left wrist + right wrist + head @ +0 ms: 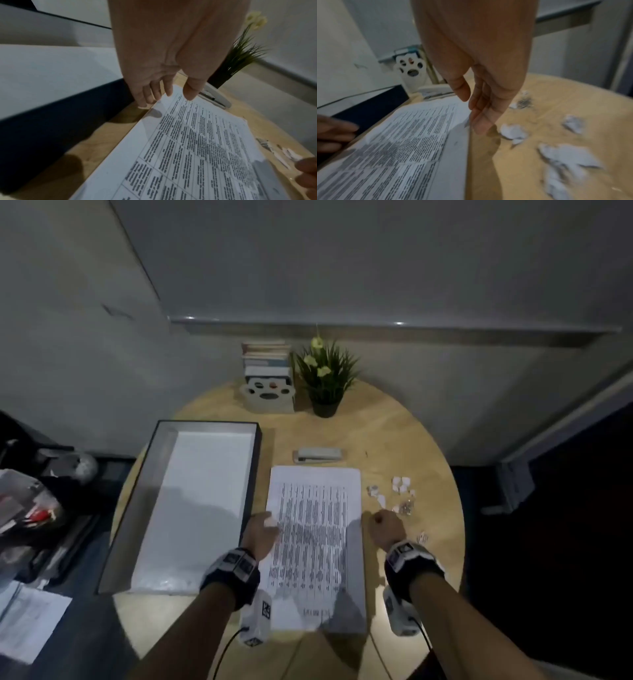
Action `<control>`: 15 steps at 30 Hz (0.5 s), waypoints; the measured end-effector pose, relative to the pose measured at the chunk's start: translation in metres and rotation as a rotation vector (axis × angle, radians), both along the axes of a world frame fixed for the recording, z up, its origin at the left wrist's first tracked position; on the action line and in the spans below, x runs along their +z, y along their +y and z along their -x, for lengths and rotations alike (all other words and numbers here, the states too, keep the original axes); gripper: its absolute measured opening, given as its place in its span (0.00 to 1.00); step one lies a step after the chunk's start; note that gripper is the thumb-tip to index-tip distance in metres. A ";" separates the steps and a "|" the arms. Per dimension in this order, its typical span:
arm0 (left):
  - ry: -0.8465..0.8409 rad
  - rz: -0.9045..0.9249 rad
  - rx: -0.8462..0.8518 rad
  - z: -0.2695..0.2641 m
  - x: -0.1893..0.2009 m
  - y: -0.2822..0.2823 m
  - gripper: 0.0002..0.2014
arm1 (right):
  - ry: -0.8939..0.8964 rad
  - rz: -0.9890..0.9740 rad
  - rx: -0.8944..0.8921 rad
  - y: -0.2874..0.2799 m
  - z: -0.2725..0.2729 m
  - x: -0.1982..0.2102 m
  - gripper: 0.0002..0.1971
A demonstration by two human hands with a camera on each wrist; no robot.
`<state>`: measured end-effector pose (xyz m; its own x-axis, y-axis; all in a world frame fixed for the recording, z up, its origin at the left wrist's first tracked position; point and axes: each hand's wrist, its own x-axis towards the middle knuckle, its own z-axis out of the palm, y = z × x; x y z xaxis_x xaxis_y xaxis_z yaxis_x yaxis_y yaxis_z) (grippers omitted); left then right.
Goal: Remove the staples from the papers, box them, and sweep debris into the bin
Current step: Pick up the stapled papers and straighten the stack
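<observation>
Papers (315, 529) flat on round wooden table (394, 433), a printed stack with dense rows of text, lying just right of open box (205, 501) with dark walls and a white floor. Left hand (262, 534) at the stack's left edge, fingers straight and relaxed, tips (169, 88) hovering over or barely touching the paper's margin; contact hard to judge. Right hand (382, 529) at the stack's right edge, fingers loosely bent downward and together, fingertips (479, 124) right beside the paper's edge; something thin and grey next to them in the right wrist view, too blurred to say whether pinched, so grasp cannot be told. Torn paper scraps (400, 486) scattered on the bare wood to the right of the stack, with a small heap of loose staples (406, 506) among them, near the right hand. Stapler (318, 455) lying just beyond the top edge of the stack. Farther back, paw-print organiser (269, 395) holding books, and potted plant (325, 378) beside it. Both wrists strapped with camera bands.
</observation>
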<state>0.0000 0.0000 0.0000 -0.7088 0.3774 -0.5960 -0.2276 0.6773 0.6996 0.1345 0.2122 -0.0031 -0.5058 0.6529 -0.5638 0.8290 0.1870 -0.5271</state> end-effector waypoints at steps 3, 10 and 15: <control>0.062 0.182 -0.047 0.007 -0.006 0.008 0.26 | -0.029 0.052 -0.015 -0.001 0.019 -0.009 0.12; 0.107 0.336 -0.042 0.010 -0.022 0.025 0.28 | -0.073 0.234 -0.113 0.003 0.034 -0.020 0.21; 0.146 0.251 0.092 0.002 -0.022 0.031 0.17 | 0.023 0.194 -0.254 -0.004 0.031 -0.041 0.04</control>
<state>-0.0025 0.0309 -0.0219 -0.8179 0.1616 -0.5522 -0.2052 0.8147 0.5424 0.1037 0.2082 -0.0446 -0.3544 0.6416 -0.6802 0.8235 -0.1304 -0.5521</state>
